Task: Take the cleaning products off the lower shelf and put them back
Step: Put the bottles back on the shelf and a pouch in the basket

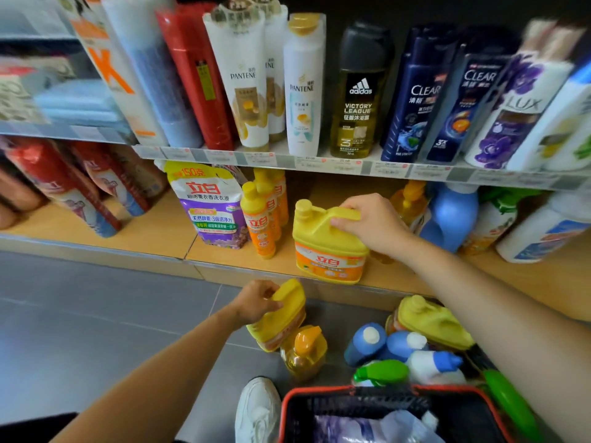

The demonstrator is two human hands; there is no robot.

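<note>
My right hand (371,223) grips the handle of a yellow detergent jug (326,247) that stands at the front edge of the lower wooden shelf (153,231). My left hand (256,300) holds the handle of a second yellow jug (278,318), down on the grey floor below the shelf. Beside that jug stands an orange-capped pump bottle (303,350). More products lie on the floor to the right: a third yellow jug (431,321), two blue bottles (383,343), a white bottle with a blue cap (435,366) and a green spray bottle (380,374).
On the lower shelf stand a purple refill pouch (208,206), slim orange bottles (262,215), a blue jug (451,215) and red packs at left. Shampoo bottles fill the upper shelf (319,161). A red-rimmed black basket (383,414) and a white shoe (256,410) are near me.
</note>
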